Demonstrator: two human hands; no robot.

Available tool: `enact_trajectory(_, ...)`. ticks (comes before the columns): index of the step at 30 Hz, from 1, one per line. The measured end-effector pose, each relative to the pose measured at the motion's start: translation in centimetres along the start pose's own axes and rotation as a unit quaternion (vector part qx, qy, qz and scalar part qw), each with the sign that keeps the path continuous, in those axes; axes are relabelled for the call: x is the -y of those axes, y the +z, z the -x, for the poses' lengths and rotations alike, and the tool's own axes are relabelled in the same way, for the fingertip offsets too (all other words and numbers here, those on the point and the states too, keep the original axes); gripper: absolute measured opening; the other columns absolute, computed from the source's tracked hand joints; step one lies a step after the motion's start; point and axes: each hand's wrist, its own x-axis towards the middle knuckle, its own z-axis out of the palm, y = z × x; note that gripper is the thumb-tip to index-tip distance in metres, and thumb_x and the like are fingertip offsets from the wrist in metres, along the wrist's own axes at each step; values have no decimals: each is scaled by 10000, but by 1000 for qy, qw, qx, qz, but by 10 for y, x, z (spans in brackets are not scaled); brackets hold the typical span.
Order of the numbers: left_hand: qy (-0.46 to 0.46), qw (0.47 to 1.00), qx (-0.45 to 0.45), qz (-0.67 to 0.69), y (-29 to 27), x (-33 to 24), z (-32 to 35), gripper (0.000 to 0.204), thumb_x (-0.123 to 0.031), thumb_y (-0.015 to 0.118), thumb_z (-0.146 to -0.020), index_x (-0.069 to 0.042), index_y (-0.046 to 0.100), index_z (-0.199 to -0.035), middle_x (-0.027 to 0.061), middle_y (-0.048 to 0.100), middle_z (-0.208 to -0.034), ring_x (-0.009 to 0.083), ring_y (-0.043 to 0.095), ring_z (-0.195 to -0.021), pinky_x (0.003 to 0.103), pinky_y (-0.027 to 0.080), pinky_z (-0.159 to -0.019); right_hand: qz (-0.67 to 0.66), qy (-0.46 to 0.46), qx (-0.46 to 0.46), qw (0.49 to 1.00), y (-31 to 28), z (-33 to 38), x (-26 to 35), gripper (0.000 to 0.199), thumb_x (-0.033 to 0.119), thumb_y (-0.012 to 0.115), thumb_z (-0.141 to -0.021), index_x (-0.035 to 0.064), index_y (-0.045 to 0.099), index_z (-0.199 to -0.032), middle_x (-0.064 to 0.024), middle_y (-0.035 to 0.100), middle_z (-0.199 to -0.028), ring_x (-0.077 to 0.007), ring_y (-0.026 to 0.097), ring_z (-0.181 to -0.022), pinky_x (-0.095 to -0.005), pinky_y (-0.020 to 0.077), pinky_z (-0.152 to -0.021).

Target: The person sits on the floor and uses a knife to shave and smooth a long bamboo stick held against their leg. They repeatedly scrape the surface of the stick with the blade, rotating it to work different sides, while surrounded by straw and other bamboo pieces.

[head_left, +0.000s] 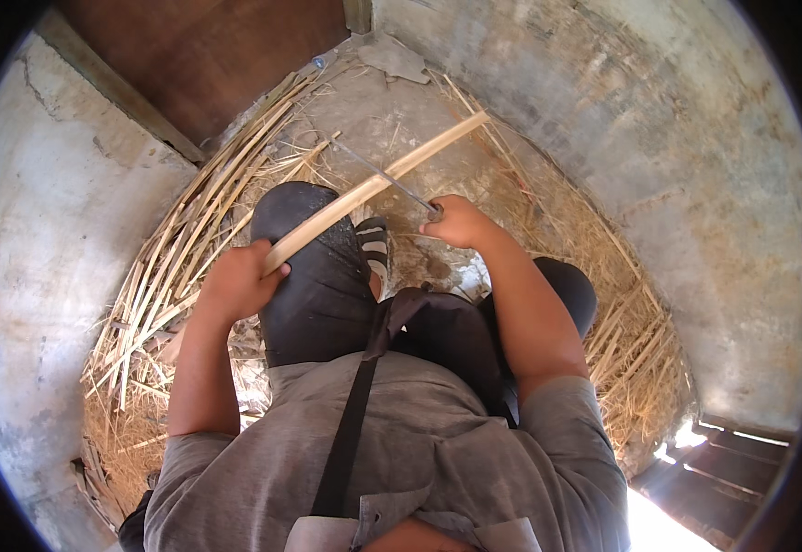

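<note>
A long, flat, pale strip of split bamboo or wood [362, 194] slants up and to the right across my left knee. My left hand [241, 281] is closed around its near end, thumb against the edge. In my right hand [459, 223] is a knife [411, 192] with a thin, narrow blade, my fingers wrapped round its handle. The blade points away to the upper left and crosses the strip about midway. Whether its edge bites into the strip cannot be made out.
Long split strips [203, 216] lie heaped along the left wall. Shavings and more strips [640, 345] cover the floor at my right. Pale, stained walls [658, 147] curve around both sides. A brown panel [199, 55] stands at the far left. My striped sandal [375, 244] shows between my knees.
</note>
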Motion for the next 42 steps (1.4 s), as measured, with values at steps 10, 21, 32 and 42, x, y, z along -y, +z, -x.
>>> enact_trajectory(10,-16,999,-5,-35,-9,-11,3,312,-306,731,-908,-28,589,-897,238,676,-801,471,660,-832,543,507,-743,53,27,-86,995,-4,-19,-42,448,323,739,-832,23,718,-1164,-239,722,-1102,-432,672,-1080,-475,535,-958)
enact_trajectory(21,7,1000,17,-22,-6,-1,-2,326,-331,739,-901,-36,601,-921,240,689,-806,462,678,-841,539,524,-756,63,-36,27,997,-3,9,41,519,336,763,-806,-30,712,-1170,-264,712,-1133,-419,677,-1087,-473,533,-960)
enact_trajectory(32,-1,1000,17,-16,-12,-9,-2,333,-321,748,-898,-26,593,-901,241,686,-801,466,673,-830,537,522,-751,46,-12,16,999,3,0,13,639,385,764,-810,-49,669,-1270,-267,693,-1214,-409,663,-1136,-452,521,-1004)
enact_trajectory(42,-26,1000,6,2,-7,-8,2,323,-306,742,-902,-23,586,-915,246,674,-807,479,657,-843,546,498,-748,-55,104,-32,993,-20,-7,-32,615,357,772,-793,-29,671,-1261,-273,691,-1198,-424,672,-1092,-457,524,-941)
